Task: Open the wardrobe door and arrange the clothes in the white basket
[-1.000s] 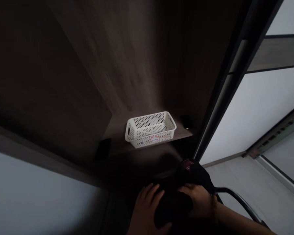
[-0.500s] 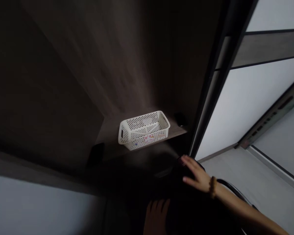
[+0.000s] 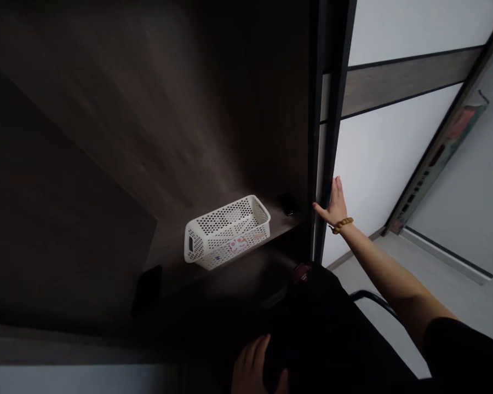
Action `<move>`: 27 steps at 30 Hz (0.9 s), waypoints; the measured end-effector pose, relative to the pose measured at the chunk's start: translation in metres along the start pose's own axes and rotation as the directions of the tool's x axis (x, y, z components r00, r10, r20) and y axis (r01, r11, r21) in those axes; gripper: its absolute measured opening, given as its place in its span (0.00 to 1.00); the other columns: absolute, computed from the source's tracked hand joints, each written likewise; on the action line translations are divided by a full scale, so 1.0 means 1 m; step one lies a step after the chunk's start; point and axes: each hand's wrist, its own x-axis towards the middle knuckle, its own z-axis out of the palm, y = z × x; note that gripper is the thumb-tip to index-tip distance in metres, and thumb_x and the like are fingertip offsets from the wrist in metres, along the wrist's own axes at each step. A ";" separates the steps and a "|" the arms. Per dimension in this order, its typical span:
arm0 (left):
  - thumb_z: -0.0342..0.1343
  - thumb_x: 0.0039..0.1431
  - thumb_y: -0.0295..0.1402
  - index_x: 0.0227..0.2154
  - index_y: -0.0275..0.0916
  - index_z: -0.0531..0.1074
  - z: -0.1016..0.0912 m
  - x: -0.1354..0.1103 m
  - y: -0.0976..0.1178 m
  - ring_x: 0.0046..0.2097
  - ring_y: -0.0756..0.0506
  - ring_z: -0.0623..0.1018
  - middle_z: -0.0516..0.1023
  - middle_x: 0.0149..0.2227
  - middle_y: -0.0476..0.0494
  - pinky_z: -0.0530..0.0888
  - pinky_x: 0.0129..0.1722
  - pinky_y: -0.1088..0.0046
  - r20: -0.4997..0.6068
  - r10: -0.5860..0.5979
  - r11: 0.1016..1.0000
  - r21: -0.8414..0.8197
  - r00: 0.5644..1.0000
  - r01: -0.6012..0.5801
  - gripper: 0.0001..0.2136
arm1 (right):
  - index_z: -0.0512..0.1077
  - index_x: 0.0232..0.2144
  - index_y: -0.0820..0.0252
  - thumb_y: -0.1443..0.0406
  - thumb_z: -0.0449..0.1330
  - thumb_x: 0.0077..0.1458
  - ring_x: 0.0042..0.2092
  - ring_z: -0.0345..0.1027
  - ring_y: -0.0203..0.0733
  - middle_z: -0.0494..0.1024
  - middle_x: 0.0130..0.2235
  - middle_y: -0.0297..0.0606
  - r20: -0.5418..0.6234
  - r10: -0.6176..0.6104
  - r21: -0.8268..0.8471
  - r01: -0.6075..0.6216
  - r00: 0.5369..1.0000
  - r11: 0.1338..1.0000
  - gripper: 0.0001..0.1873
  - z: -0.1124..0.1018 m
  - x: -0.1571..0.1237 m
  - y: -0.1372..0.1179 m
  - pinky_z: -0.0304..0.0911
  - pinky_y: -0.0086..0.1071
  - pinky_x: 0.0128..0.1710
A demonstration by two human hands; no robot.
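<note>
My right hand [image 3: 333, 209], with a brown beaded bracelet [image 3: 342, 225] at the wrist, is raised to the dark-framed edge of a white sliding door [image 3: 376, 148]. Its fingers are stretched, thumb apart, and seem to touch the door frame. Low in view, my left hand [image 3: 250, 365] lies on my dark clothing with its fingers extended, partly in shadow; nothing shows in it. Inside the cabinet, a white perforated plastic basket [image 3: 205, 262] with a cartoon sticker stands on a wooden shelf [image 3: 168, 241], away from both hands. No contents are visible in it.
A flat black object, like a phone [image 3: 288, 204], lies right of the basket. Another dark flat piece [image 3: 147, 290] is at the shelf's left. My knee [image 3: 312, 279] is close before the cabinet. A curved dark chair-like bar [image 3: 376, 298] stands at the right, above the pale floor.
My right hand has moved up from near my knee to the door edge. My left hand shifts slightly, thumb now showing. The view has turned, with more of the door visible.
</note>
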 end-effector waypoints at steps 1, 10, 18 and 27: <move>0.60 0.60 0.42 0.60 0.47 0.76 -0.003 0.002 0.001 0.56 0.34 0.82 0.83 0.57 0.41 0.82 0.53 0.52 -0.011 0.009 1.000 0.012 1.000 -0.009 0.25 | 0.25 0.76 0.62 0.45 0.57 0.60 0.78 0.32 0.66 0.32 0.78 0.59 -0.007 0.003 0.005 -0.003 1.000 1.000 0.60 0.002 -0.002 0.000 0.50 0.67 0.71; 0.58 0.59 0.41 0.56 0.42 0.79 -0.031 0.060 0.025 0.55 0.35 0.82 0.83 0.55 0.38 0.81 0.54 0.53 -0.140 0.187 0.982 0.049 0.972 -0.182 0.22 | 0.26 0.76 0.62 0.45 0.58 0.58 0.78 0.31 0.68 0.32 0.77 0.59 -0.026 -0.005 0.018 0.006 1.000 1.000 0.61 0.006 -0.010 -0.019 0.51 0.65 0.72; 0.57 0.61 0.35 0.51 0.42 0.80 -0.085 0.199 0.113 0.62 0.34 0.76 0.81 0.56 0.37 0.71 0.65 0.50 -0.375 0.356 0.933 0.090 0.856 -0.348 0.17 | 0.30 0.77 0.65 0.47 0.56 0.61 0.78 0.33 0.67 0.35 0.78 0.59 0.033 -0.060 0.006 0.059 0.998 0.998 0.58 0.003 -0.031 -0.056 0.51 0.63 0.71; 0.55 0.64 0.32 0.61 0.37 0.75 -0.085 0.297 0.167 0.74 0.33 0.61 0.66 0.71 0.32 0.59 0.73 0.44 -0.211 0.540 0.825 0.325 0.815 -0.463 0.23 | 0.43 0.76 0.69 0.56 0.50 0.63 0.77 0.40 0.62 0.49 0.76 0.61 0.127 -0.183 0.002 0.184 0.975 0.983 0.46 0.009 -0.062 -0.093 0.43 0.63 0.73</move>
